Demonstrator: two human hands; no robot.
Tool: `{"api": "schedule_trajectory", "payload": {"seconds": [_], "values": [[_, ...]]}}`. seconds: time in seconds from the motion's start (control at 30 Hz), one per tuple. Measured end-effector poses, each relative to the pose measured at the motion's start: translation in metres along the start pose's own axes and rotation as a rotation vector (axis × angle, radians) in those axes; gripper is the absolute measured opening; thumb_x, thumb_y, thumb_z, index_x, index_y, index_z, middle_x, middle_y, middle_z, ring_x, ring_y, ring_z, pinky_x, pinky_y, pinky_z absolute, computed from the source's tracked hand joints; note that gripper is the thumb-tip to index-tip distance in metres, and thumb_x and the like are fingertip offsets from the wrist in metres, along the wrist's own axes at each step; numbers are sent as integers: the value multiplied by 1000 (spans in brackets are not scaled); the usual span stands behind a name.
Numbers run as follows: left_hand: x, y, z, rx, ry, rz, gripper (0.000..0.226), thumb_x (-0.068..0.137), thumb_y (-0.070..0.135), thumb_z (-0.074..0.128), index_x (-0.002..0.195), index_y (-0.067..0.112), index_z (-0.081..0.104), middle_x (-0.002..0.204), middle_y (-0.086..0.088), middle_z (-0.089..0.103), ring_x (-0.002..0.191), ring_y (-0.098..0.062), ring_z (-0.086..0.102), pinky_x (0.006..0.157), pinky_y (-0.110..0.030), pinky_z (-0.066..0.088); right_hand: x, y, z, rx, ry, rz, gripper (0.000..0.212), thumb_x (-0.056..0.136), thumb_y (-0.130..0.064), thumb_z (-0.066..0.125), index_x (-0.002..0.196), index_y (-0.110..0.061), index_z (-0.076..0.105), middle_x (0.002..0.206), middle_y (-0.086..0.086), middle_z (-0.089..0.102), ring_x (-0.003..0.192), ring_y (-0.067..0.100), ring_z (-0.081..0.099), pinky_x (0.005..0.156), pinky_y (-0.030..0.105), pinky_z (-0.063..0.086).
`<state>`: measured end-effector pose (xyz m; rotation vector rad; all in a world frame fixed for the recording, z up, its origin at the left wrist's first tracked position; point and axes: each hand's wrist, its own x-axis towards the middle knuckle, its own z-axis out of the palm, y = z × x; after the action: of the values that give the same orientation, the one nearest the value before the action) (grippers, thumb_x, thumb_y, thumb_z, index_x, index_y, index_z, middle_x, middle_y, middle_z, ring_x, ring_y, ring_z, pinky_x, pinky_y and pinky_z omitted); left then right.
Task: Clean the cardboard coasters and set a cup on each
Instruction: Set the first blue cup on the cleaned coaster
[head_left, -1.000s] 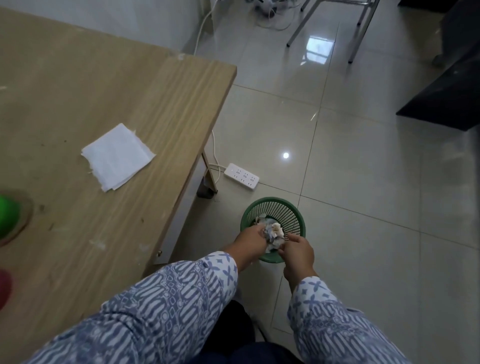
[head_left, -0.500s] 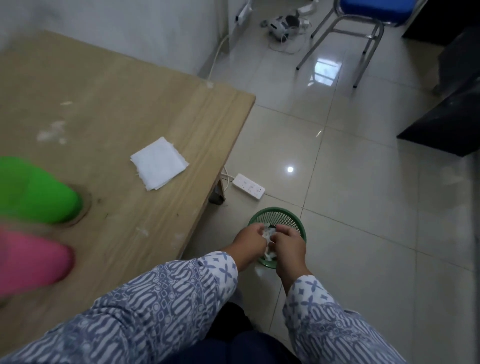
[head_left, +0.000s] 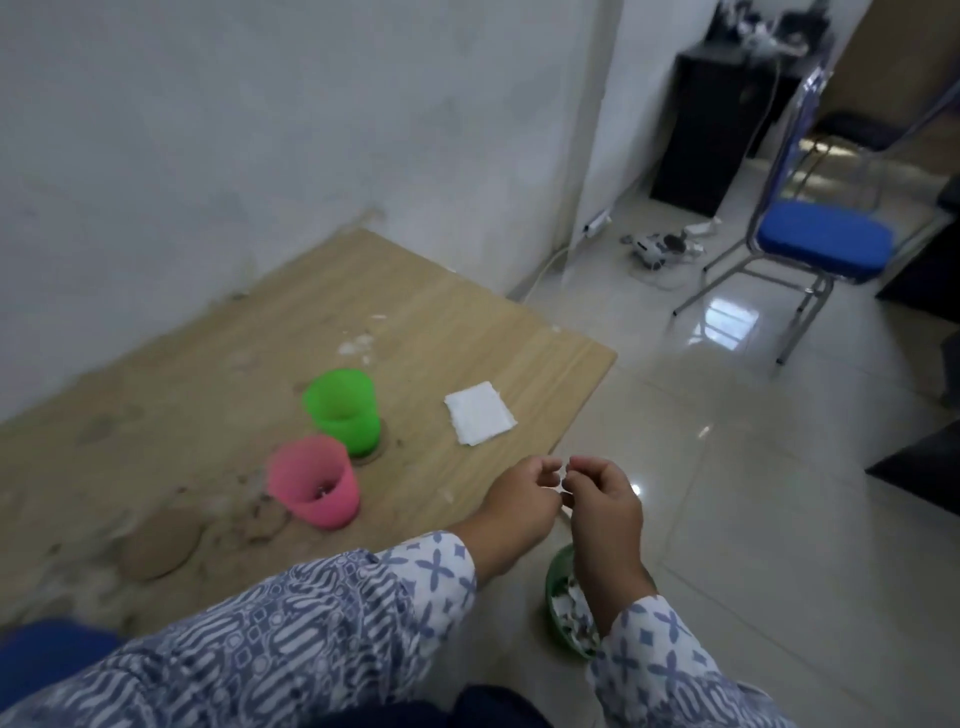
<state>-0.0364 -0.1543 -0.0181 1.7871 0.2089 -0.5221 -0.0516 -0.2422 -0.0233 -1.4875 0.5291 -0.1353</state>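
A green cup (head_left: 344, 408) stands on a round cardboard coaster (head_left: 375, 454) near the middle of the wooden table (head_left: 426, 312). A pink cup (head_left: 314, 481) stands in front of it; what it rests on is hidden. Two bare round coasters lie left of the pink cup, one large (head_left: 162, 543) and one smaller (head_left: 260, 521). A folded white tissue (head_left: 480, 412) lies near the table's right edge. My left hand (head_left: 519, 499) and my right hand (head_left: 602, 499) hover close together off the table's front right corner, fingers loosely curled, holding nothing.
A green waste basket (head_left: 558, 597) with crumpled paper sits on the tiled floor under my right wrist. A blue chair (head_left: 826, 244) stands at the right, with cables and a power strip (head_left: 597, 222) by the wall. Crumbs and dirt smudge the table's left part.
My hands have risen out of the basket and no longer hold the crumpled tissue. My view has swung up and left, bringing both cups and the coasters into sight.
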Motion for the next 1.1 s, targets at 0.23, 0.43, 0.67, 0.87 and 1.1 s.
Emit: {"api": "schedule_trajectory", "payload": {"seconds": [0.23,0.43,0.67,0.87,1.1], "values": [[-63,18,-70,-49,278,150,39,87,2,51,124,14,54,116,-3,59,95,-11,57,70,-11,42,-50,-40,61,10,-212,-107,16,80,-1,56,85,-14,66,84,10,69,80,27,65,69,34,51],[-114,3,-127,-76,566,254,32,88,2,51,115,17,60,106,3,64,90,-11,60,74,-13,46,-101,-59,115,-33,-457,-271,22,83,3,55,81,-17,64,81,7,68,78,16,65,67,22,50],[-147,-40,-180,-158,842,210,30,90,2,50,108,26,55,106,0,60,88,-16,61,72,-25,53,-147,-50,175,-197,-718,-400,34,81,7,54,75,-26,61,78,-3,64,67,-5,57,64,10,45],[-153,-85,-200,-124,875,39,36,98,12,45,133,17,43,124,1,47,105,-14,53,83,-26,46,-156,-11,204,-461,-880,-377,24,87,-2,52,94,-22,61,91,-7,64,88,7,60,74,15,45],[-135,-125,-203,-129,892,-131,51,90,-2,46,138,16,40,143,-3,40,131,-16,40,106,-30,38,-142,40,211,-710,-989,-431,30,88,-5,50,115,-14,60,110,1,63,104,14,56,91,28,45]]}}
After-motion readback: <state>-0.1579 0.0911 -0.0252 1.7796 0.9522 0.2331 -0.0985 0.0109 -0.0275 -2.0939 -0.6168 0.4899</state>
